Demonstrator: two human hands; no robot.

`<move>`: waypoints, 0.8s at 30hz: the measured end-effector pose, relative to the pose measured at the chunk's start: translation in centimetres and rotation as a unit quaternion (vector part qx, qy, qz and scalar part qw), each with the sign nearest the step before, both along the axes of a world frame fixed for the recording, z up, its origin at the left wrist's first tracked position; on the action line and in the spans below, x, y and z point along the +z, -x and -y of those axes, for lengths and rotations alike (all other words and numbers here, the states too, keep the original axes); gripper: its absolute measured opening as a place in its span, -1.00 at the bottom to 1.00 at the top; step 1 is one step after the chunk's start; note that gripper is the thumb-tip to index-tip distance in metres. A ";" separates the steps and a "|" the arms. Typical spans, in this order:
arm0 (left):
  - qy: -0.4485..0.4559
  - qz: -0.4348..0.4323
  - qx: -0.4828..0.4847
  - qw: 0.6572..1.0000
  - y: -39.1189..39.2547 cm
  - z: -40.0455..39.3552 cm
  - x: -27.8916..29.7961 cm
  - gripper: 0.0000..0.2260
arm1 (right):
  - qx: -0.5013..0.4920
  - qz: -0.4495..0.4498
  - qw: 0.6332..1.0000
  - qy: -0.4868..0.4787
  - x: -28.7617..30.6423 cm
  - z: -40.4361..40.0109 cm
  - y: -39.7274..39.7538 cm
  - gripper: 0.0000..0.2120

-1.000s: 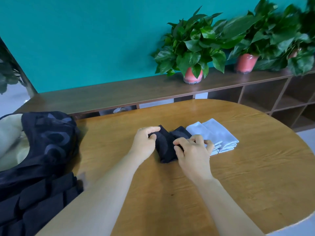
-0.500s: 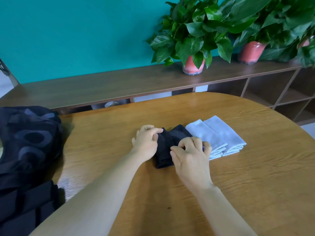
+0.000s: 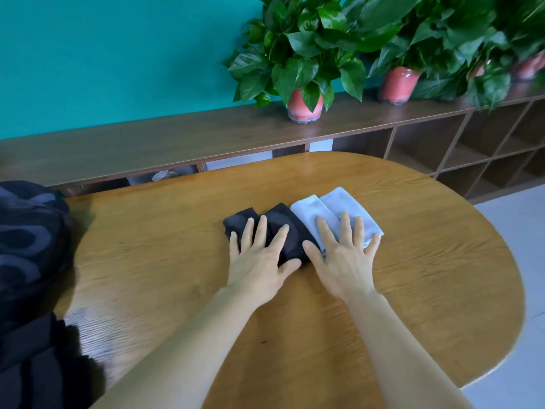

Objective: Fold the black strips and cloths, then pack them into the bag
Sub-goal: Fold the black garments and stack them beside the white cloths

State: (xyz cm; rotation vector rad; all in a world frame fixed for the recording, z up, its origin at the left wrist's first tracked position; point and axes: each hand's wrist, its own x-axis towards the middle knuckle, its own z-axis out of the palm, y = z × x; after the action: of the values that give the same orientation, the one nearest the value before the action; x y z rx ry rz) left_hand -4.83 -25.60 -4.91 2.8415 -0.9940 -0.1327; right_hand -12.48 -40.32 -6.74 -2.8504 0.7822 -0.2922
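— Where are my hands?
— Both spread flat mid-worktop (image 3: 413,261): left hand (image 3: 259,261) pressing the folded black strips (image 3: 277,219), right hand (image 3: 345,258) on the white cloths (image 3: 333,208).
— And the bag (image 3: 29,246)?
— Far left, nearer my left hand.

The counter (image 3: 413,276) is an oval wooden surface with visible grain. Two folded black cloths (image 3: 283,222) and two folded white cloths (image 3: 333,206) lie side by side near its centre, touching. A black bag (image 3: 29,246) rests on the counter's left edge.
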 end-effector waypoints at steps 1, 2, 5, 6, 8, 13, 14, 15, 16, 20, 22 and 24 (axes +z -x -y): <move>-0.003 0.005 0.001 1.000 -0.5 0.1 0.0 -0.40 | -0.007 -0.012 1.000 0.004 0.1 -0.2 -0.5 -0.25; -0.002 0.006 0.003 1.000 -1.1 0.1 -0.1 -0.42 | -0.012 -0.024 1.000 0.005 0.2 -0.4 -1.0 -0.31; -0.004 0.001 0.004 1.000 -3.0 0.0 0.1 -0.43 | -0.024 -0.042 0.999 0.000 0.6 -1.0 -2.9 -0.37; -0.005 0.000 0.004 1.000 -3.6 0.0 0.1 -0.44 | -0.026 -0.046 0.999 -0.001 0.7 -1.1 -3.5 -0.37; -0.007 -0.004 0.000 1.000 -4.5 -0.2 0.2 -0.44 | -0.028 -0.053 0.998 0.000 0.6 -1.3 -4.4 -0.36; -0.012 -0.013 -0.006 1.000 -5.5 -0.2 0.6 -0.41 | -0.030 -0.064 0.997 -0.006 0.9 -1.2 -5.3 -0.36; -0.011 -0.014 -0.009 1.000 -5.5 -0.2 0.7 -0.40 | -0.030 -0.064 0.997 -0.008 0.9 -1.3 -5.2 -0.36; -0.009 -0.015 -0.012 1.000 -5.4 -0.3 0.9 -0.37 | -0.030 -0.062 0.998 -0.011 1.0 -1.3 -5.1 -0.36; -0.007 -0.016 -0.016 1.000 -5.3 -0.5 1.0 -0.33 | -0.029 -0.058 0.998 -0.014 1.1 -1.3 -5.0 -0.36; 0.003 -0.016 -0.031 0.999 -4.0 -1.7 2.1 -0.23 | -0.025 -0.043 0.999 -0.005 1.6 -2.1 -3.7 -0.35; 0.003 -0.010 -0.031 0.999 -3.2 -2.5 2.6 -0.23 | -0.024 -0.041 0.999 0.007 1.9 -2.7 -2.8 -0.36; 0.003 -0.003 -0.026 1.000 -2.2 -3.7 3.0 -0.23 | -0.024 -0.041 0.999 0.006 2.2 -3.4 -1.7 -0.36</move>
State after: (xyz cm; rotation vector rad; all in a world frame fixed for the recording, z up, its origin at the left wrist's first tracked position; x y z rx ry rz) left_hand -2.62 -21.93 -1.86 2.8083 -1.0660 -0.1440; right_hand -10.73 -36.87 -4.55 -2.8742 0.8667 -0.1887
